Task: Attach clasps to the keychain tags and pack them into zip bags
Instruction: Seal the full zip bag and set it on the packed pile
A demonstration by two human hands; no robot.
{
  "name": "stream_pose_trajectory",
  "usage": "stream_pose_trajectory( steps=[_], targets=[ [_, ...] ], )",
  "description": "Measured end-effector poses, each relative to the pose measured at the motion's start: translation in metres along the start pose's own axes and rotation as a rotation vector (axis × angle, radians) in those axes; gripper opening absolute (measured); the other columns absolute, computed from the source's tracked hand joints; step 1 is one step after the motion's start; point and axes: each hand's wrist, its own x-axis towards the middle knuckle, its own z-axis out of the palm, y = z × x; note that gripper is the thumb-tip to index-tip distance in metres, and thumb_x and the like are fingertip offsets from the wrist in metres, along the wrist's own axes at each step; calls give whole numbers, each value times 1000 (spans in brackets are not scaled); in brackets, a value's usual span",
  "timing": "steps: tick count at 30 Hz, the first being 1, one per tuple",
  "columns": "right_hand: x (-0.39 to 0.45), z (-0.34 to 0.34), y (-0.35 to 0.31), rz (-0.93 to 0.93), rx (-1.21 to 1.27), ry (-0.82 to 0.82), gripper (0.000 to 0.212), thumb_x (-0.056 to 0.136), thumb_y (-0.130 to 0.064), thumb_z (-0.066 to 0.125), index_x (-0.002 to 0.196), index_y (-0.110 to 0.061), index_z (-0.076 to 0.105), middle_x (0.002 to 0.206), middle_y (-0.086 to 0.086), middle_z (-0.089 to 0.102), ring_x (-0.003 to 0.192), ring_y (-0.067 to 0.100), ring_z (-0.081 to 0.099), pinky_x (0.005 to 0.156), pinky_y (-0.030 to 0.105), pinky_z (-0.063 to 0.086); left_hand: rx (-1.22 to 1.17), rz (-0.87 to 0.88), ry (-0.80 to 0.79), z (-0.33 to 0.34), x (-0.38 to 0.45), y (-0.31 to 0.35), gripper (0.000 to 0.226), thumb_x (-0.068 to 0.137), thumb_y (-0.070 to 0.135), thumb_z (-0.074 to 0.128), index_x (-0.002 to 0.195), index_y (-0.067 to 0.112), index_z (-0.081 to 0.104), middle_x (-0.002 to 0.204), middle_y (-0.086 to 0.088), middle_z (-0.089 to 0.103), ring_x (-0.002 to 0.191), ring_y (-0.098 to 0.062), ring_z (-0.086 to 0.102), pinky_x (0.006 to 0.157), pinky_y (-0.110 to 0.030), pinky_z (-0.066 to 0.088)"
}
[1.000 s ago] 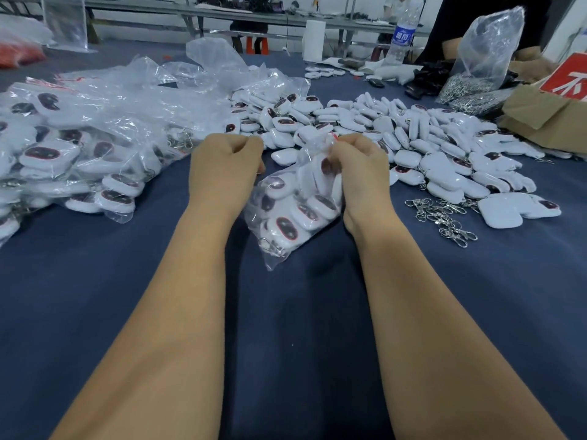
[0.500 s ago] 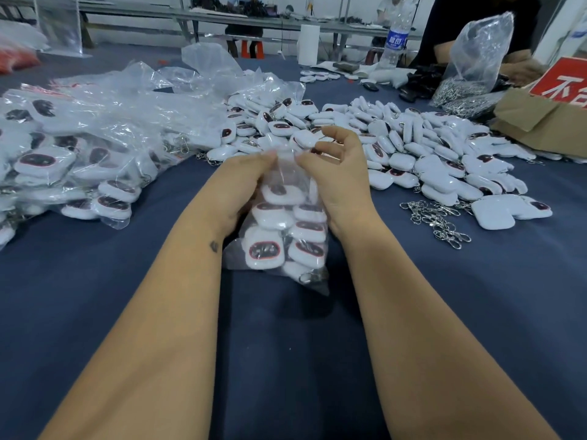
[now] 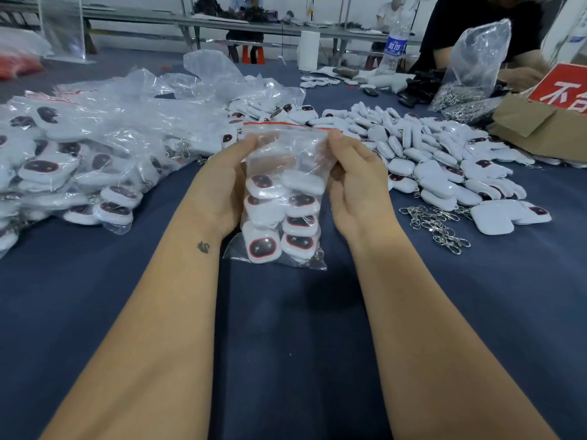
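Your left hand [image 3: 227,182] and right hand [image 3: 355,182] hold a filled zip bag [image 3: 286,198] upright above the blue table [image 3: 286,328], fingers curled round its sides, thumbs pinching just below the red seal strip [image 3: 292,124]. White keychain tags [image 3: 263,247] fill its lower half. Loose tags [image 3: 438,160] and clasps [image 3: 435,222] lie right; packed bags [image 3: 79,160] left.

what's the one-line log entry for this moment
step: packing | left hand: holds zip bag | right hand: holds it | bag: upright, full of tags | clasps: loose on table
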Motion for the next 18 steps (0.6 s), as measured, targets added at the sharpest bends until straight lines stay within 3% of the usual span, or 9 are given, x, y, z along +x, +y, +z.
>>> stream_pose_trajectory(
  steps=[3, 7, 12, 18],
  targets=[
    [1, -2, 1, 14, -39, 68, 27, 95, -12, 63, 68, -10, 66, 66, 1, 65, 62, 13, 58, 66, 27, 52, 0, 10, -3, 3, 1, -4, 38, 97, 41, 50, 87, 17, 78, 93, -16, 76, 77, -27, 74, 61, -34, 59],
    [1, -3, 2, 45, -98, 45, 28, 99, -14, 56, 73, -9, 67, 62, -3, 67, 59, 9, 61, 67, 26, 55, 111, 25, 74, 2, 6, -8, 46, 98, 52, 47, 85, 22, 78, 97, -12, 76, 82, -25, 74, 71, -36, 60],
    [1, -3, 3, 104, -158, 98, 28, 97, -15, 60, 71, -9, 67, 68, 2, 66, 64, 14, 61, 68, 27, 53, 121, 52, 94, -2, 8, -11, 38, 101, 46, 46, 112, 20, 72, 109, -13, 74, 100, -30, 71, 91, -47, 55],
    [2, -6, 5, 94, -212, 151, 24, 94, -14, 65, 71, -9, 64, 66, 1, 63, 58, 10, 57, 59, 20, 54, 123, 128, 242, -2, 8, -12, 33, 95, 24, 64, 66, 17, 78, 83, -8, 77, 74, -21, 73, 74, -37, 60]
  ],
)
